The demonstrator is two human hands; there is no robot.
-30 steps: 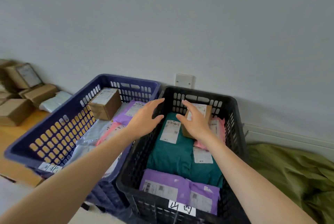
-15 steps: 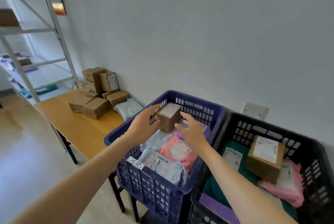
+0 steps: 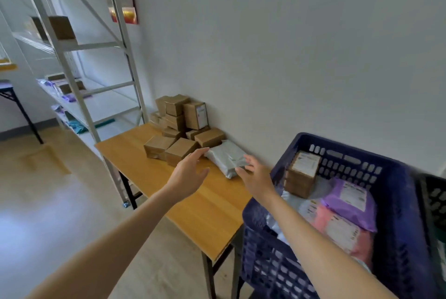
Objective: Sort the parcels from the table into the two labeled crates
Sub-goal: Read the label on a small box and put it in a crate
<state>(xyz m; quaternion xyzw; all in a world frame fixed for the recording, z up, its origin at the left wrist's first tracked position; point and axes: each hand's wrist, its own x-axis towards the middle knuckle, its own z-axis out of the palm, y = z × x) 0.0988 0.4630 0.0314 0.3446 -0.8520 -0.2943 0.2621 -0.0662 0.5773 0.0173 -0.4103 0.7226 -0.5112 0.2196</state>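
Far left: a pale metal shelving rack (image 3: 79, 62), with one brown box (image 3: 58, 27) on an upper shelf. The items on its lower shelves are too blurred to identify.

Wooden table (image 3: 205, 214) stands against the wall. A stack of cardboard boxes (image 3: 183, 115) sits at its far end by the wall. Two more brown boxes (image 3: 169, 150) lie side by side in front of the stack.

Left hand (image 3: 187, 174) is above the tabletop with its fingers extended and relaxed, holding nothing. Its fingertips are near the closest brown box and the grey bag.

Grey mailer bag (image 3: 226, 157) lies flat on the table, just right of the brown boxes and close to the wall.

Right hand (image 3: 257, 178) has its fingers spread and straight and is gripping nothing. Its fingertips overlap the near end of the grey bag; whether they touch it cannot be told.

Blue crate (image 3: 395, 202) sits just beside the table's right end. Inside it, a labelled cardboard box (image 3: 301, 174) is at the far corner. A purple mailer (image 3: 350, 202) lies partly on a pink mailer (image 3: 337, 228), with pale bags beneath.

Right edge: a sliver of the black crate (image 3: 434, 199), touching the blue one.
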